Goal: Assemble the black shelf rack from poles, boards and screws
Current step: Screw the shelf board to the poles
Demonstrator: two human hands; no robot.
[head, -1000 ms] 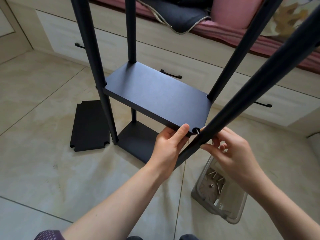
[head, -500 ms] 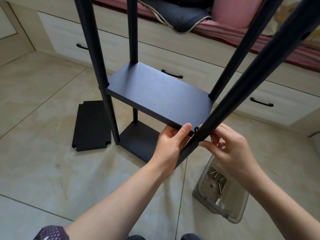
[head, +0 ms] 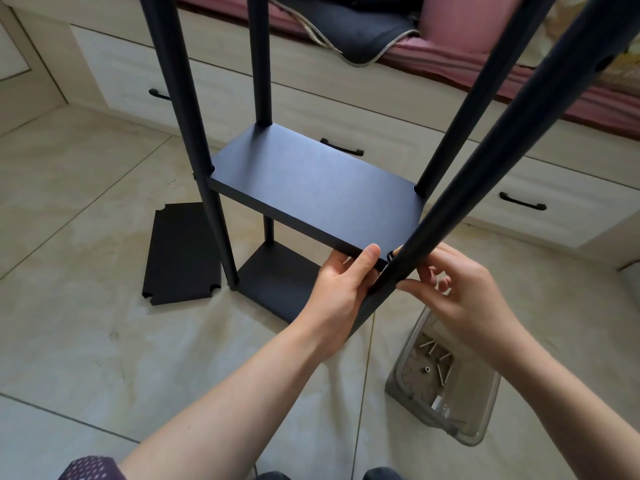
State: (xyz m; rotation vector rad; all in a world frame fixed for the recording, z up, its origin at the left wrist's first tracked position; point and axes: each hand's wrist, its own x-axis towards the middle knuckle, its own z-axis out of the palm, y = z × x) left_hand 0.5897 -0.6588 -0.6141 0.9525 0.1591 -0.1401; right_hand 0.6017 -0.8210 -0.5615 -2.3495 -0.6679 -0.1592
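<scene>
left hand [head: 341,289] pinches middle board [head: 313,192] at its near corner | right hand [head: 460,299], fingers curled round near pole [head: 485,164], just right of that corner | pole's long axis rises up-right from fingers | corner notch not yet seated

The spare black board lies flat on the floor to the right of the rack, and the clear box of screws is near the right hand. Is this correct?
Not quite. In the head view, the spare black board lies flat on the floor to the left of the rack, not the right. The clear box of screws is indeed near the right hand.
</scene>
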